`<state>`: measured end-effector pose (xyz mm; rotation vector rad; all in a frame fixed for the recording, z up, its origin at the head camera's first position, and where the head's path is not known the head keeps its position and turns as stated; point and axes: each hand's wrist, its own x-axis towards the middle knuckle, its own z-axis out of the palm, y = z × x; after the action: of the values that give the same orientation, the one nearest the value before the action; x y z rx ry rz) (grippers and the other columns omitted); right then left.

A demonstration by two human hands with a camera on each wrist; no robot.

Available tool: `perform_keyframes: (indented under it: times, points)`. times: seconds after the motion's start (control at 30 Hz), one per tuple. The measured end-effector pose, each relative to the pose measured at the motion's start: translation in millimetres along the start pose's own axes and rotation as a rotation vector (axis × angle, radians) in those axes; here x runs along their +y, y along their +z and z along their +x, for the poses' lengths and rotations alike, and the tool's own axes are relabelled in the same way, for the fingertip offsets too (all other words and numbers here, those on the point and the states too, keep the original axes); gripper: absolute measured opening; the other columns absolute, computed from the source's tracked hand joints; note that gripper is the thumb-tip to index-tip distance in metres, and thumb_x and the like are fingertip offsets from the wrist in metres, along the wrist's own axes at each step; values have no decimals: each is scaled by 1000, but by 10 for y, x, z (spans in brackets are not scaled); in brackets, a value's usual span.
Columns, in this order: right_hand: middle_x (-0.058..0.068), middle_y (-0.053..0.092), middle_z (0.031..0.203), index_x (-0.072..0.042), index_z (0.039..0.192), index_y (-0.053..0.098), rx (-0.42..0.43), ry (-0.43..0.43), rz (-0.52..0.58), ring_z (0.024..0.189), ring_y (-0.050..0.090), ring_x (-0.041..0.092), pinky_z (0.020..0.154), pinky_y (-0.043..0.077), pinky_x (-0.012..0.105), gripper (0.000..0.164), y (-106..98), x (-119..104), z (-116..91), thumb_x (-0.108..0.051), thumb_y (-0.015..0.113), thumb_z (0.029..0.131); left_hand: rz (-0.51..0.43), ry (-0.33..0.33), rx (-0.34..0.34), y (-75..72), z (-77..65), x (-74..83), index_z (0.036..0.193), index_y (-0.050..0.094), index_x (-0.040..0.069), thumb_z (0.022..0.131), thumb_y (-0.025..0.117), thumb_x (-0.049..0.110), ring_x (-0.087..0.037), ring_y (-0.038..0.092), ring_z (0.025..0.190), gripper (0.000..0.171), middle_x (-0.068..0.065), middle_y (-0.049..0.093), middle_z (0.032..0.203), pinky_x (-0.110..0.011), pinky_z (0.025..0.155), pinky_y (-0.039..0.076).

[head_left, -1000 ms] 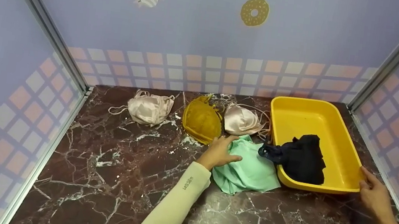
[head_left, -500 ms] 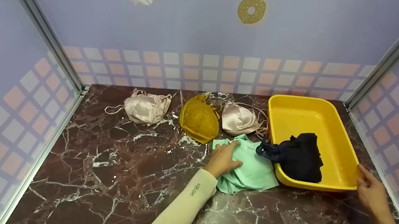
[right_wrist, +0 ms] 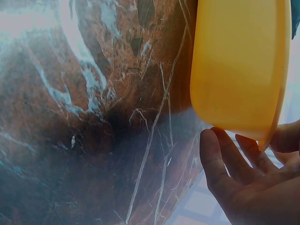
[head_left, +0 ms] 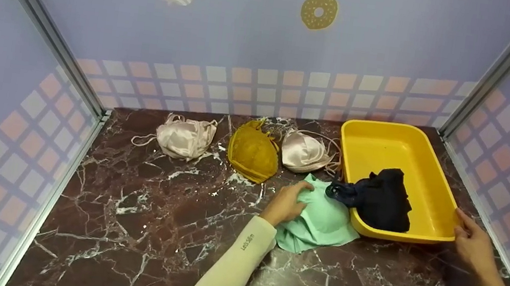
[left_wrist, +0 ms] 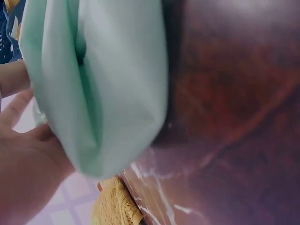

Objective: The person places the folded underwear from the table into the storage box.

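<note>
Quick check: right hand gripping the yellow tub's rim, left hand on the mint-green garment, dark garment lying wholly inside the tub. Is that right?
Not quite: the dark garment is not wholly inside. The head view shows part of it over the rim of the yellow tub. The rest stands: right hand gripping that rim, left hand on the mint-green garment.

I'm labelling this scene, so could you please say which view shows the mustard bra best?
The head view: it shows the mustard bra whole and unblocked. The left wrist view catches only part, cut off below; the right wrist view, none.
</note>
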<state>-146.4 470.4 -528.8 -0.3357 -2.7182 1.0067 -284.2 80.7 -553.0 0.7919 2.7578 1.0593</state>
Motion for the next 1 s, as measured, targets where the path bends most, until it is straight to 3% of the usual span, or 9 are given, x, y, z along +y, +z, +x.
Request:
perform_keyframes:
  times: [0.13, 0.27, 0.63, 0.83, 1.0]
  points:
    - [36, 32, 121, 0, 132, 28, 4, -9, -8, 67, 45, 29, 46, 32, 20, 43, 9, -6, 4, -9, 33, 90, -40, 63, 0, -39, -14, -35, 110, 53, 22, 76, 63, 9, -12, 49, 100, 38, 2, 55, 110, -28, 84, 38]
    - [37, 32, 121, 0, 133, 28, -13, -4, -7, 48, 37, 13, 39, 31, 24, 44, 12, -4, 9, -10, 31, 90, -76, 90, -9, -92, -32, -80, 111, 52, 18, 77, 62, 9, -11, 47, 104, 37, 4, 54, 113, -27, 88, 35]
    - [37, 30, 122, -3, 134, 23, -48, 27, 3, 50, 37, 10, 41, 31, 24, 45, -29, -5, 3, -14, 30, 92, -168, 119, 51, -391, -139, -269, 111, 52, 19, 79, 61, 9, -10, 44, 107, 35, 7, 52, 112, -29, 88, 34]
    - [36, 29, 124, -3, 135, 23, -56, 28, 3, 51, 38, 12, 40, 32, 24, 45, -27, 4, 4, -15, 30, 91, -245, 153, 100, -580, -217, -348, 112, 52, 15, 77, 61, 5, -10, 44, 107, 38, 5, 53, 113, -28, 91, 30]
    - [36, 29, 124, -3, 134, 23, -49, 12, 1, 51, 38, 13, 40, 32, 24, 45, -24, 5, 4, -15, 30, 91, -256, 173, 157, -763, -299, -393, 113, 52, 15, 77, 61, 6, -9, 44, 107, 38, 6, 53, 112, -27, 91, 30]
